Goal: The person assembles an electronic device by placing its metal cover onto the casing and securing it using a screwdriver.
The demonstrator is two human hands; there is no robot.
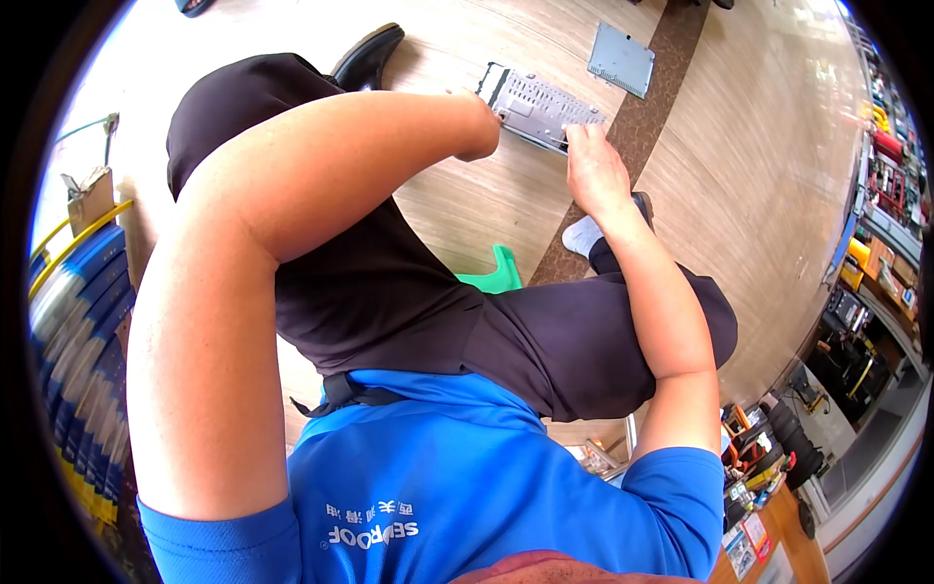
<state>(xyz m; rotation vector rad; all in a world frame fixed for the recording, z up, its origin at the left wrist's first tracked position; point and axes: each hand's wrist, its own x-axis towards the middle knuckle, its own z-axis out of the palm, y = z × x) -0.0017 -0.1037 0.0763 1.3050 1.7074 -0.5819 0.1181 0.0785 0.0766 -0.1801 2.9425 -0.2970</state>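
A grey metal case [545,105] with rows of slots lies on the floor ahead of my legs. At its left end is my left hand [477,128], bent inward; the forearm and wrist hide most of its fingers, so I cannot tell how it grips. My right hand [597,167] reaches the case's near right edge with fingers pinched together. A thin, light-coloured sliver shows by those fingertips, too small to name. Beyond the case, a separate flat grey metal panel [621,60] with small perforations rests on the floor.
Part of a green plastic piece [501,273] shows between my legs. A dark brown strip [654,107] crosses the wood-look floor. On the left stands a rack of blue-and-yellow packages [83,360]. Crowded shelves [880,204] line the right side. A dark shoe [370,58] is at upper left.
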